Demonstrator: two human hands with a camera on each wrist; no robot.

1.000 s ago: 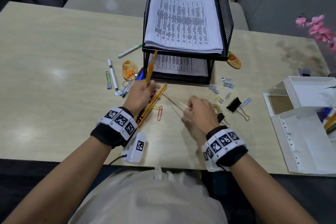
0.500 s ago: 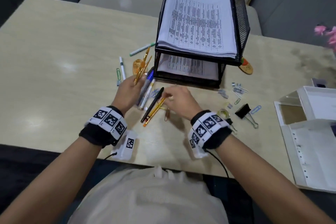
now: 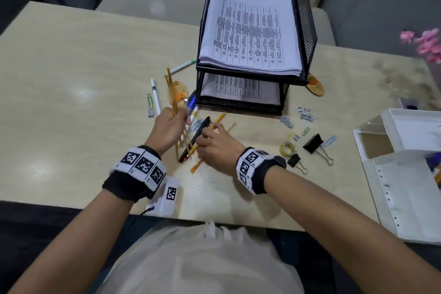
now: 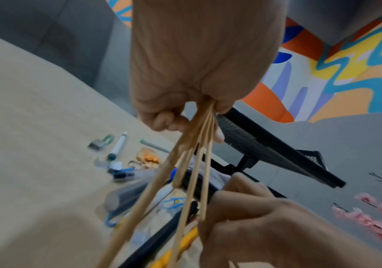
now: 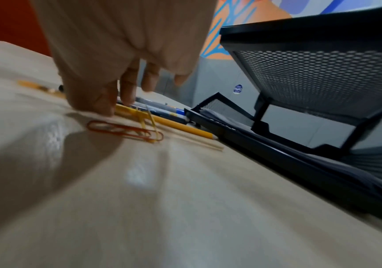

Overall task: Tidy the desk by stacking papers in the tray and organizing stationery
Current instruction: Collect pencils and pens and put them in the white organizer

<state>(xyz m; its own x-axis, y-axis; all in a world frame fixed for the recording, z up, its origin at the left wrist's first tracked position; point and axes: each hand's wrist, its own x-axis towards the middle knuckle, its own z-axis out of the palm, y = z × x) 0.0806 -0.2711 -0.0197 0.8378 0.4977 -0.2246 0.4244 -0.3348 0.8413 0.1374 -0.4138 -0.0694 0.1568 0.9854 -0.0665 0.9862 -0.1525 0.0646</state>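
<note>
My left hand (image 3: 167,129) grips a bundle of thin gold pens (image 3: 170,89) upright just above the desk; in the left wrist view the bundle (image 4: 192,172) fans out below the curled fingers. Right beside it, my right hand (image 3: 212,144) reaches down onto a yellow pencil (image 3: 219,118) and a black pen (image 3: 203,126) lying on the desk. In the right wrist view thumb and forefinger pinch the yellow pencil (image 5: 180,127). The black mesh tray (image 3: 307,38) behind holds stacked printed papers (image 3: 250,31) on both levels.
Left of the tray lie a white pen (image 3: 155,95), a green paper clip (image 3: 149,100), a green marker (image 3: 183,67) and a blue marker (image 3: 192,102). Binder clips (image 3: 312,143), a tape roll (image 3: 287,148) and small clips lie right. A white box (image 3: 405,155) stands far right.
My right hand has moved left from the middle of the desk to the pencil and black pen beside my left hand. The left hand has kept its hold on the gold pens.
</note>
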